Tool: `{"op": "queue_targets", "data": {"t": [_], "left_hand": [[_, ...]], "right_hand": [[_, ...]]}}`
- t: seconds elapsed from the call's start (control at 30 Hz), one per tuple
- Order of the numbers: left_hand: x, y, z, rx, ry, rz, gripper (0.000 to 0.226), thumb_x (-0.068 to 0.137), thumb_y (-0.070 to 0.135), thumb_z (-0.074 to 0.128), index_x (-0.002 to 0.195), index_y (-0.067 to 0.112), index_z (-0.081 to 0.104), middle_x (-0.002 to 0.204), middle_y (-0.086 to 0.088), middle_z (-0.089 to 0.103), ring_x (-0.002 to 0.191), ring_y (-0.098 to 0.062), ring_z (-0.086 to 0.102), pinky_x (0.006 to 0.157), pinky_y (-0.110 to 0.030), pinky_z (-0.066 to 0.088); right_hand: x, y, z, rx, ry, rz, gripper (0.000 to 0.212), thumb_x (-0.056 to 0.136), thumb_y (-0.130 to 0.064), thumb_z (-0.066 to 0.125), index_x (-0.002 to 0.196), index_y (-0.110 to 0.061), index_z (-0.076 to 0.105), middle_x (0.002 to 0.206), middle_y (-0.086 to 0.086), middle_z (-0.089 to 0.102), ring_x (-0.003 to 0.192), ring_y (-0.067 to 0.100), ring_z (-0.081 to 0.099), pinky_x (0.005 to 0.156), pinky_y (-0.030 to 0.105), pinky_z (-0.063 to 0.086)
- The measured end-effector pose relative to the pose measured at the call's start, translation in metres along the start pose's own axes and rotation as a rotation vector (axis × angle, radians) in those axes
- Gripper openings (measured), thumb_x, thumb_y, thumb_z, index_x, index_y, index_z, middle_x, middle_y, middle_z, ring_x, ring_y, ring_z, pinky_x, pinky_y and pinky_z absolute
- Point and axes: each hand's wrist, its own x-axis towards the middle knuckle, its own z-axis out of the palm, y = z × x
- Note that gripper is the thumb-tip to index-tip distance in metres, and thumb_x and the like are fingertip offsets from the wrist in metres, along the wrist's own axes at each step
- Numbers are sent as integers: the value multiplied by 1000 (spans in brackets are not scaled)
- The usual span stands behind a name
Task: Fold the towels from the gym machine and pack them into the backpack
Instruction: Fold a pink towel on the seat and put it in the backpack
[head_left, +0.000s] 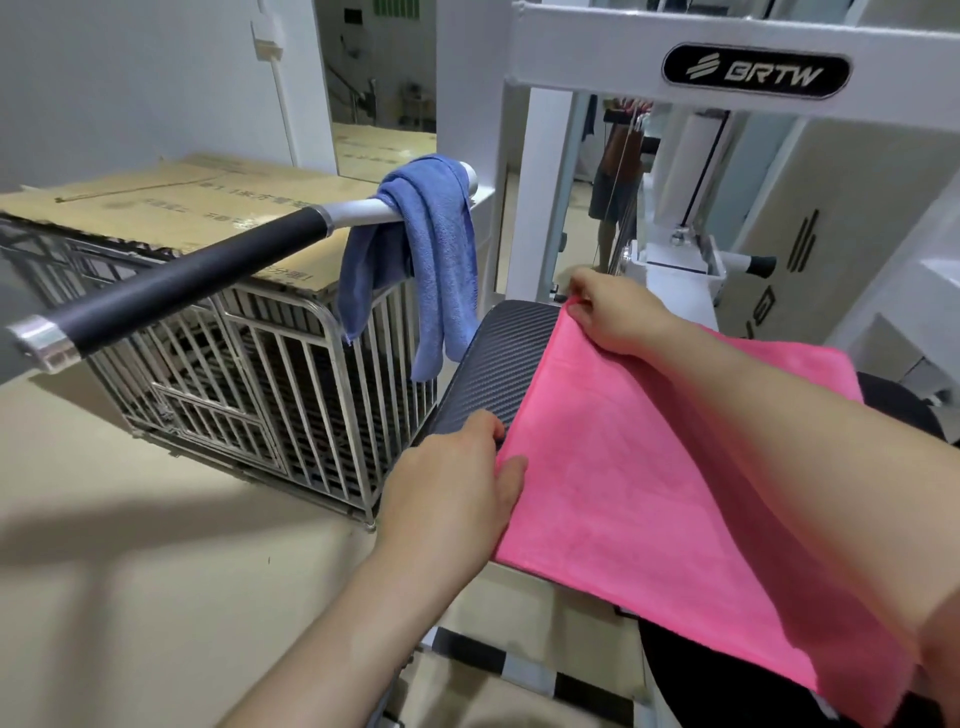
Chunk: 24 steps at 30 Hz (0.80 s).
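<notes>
Bright even light, soft shadows, wide-angle bowing

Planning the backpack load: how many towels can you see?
2. A pink towel lies spread on the black seat pad, its edge held by the left hand and right hand; a blue towel hangs over the machine's bar. More may be out of view.

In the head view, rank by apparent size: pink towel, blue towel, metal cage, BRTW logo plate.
1. pink towel and metal cage, alike; towel is nearer, so unranked.
2. blue towel.
3. BRTW logo plate.
</notes>
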Motion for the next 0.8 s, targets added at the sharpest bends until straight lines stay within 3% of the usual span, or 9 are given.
{"op": "queue_targets", "data": {"t": [0.1,0.17,0.27,0.33,0.43,0.57,0.63,0.73,0.8], "left_hand": [[-6,3,1,212,-23,13,35,94,57,37,111,28,47,95,0,68,93,-28,64,66,-35,40],[-9,5,2,257,-12,24,35,94,59,36,105,27,46,94,1,66,92,-27,63,63,-34,37],[-8,4,3,177,34,56,28,92,55,42,94,27,48,95,7,55,93,-18,57,67,-34,42],[-9,5,6,78,45,99,20,89,46,50,87,26,48,90,8,52,88,-16,55,72,-35,46],[-14,7,11,-101,37,144,19,77,29,62,75,27,43,71,10,53,68,-11,53,66,-34,45],[-8,-11,-5,-741,-127,-152,20,74,17,80,76,19,60,58,4,52,49,-10,41,45,-22,33],[-4,-25,-24,-907,-122,-256,9,73,17,80,75,14,71,58,-5,54,49,-13,41,41,-18,31],[0,-41,-52,-868,74,-315,11,77,17,73,68,12,75,58,-4,63,49,-11,50,43,-18,39],[5,-48,-73,-765,257,-315,14,78,24,73,69,15,75,62,-6,69,55,-19,58,53,-33,49]], "right_hand": [[0,3,3,103,85,55,4,90,-21,56,93,-19,55,100,5,64,100,29,59,84,36,48],[1,3,2,164,101,92,5,87,-16,61,89,-20,57,93,2,61,99,28,59,83,32,45],[6,3,-12,57,-89,83,27,84,-7,61,111,-11,64,117,8,64,112,29,58,95,29,45],[7,1,-22,-91,-205,41,36,79,-5,58,114,-11,65,116,10,66,109,31,59,96,38,49],[3,-7,-34,-174,-159,-47,25,83,-11,52,99,-15,71,99,9,69,97,32,62,86,40,53],[5,-20,-54,-134,-158,-125,13,80,-15,58,81,-17,71,83,6,69,85,29,64,77,35,54],[14,-25,-69,67,-204,-118,8,82,-11,67,81,-18,71,78,4,69,76,21,65,70,31,54],[31,-39,-81,601,-287,-102,13,88,2,62,85,-7,70,74,6,65,65,15,63,65,30,60],[45,-53,-81,814,-236,-145,18,89,11,55,83,-2,66,74,11,61,63,17,63,64,28,61]]}}
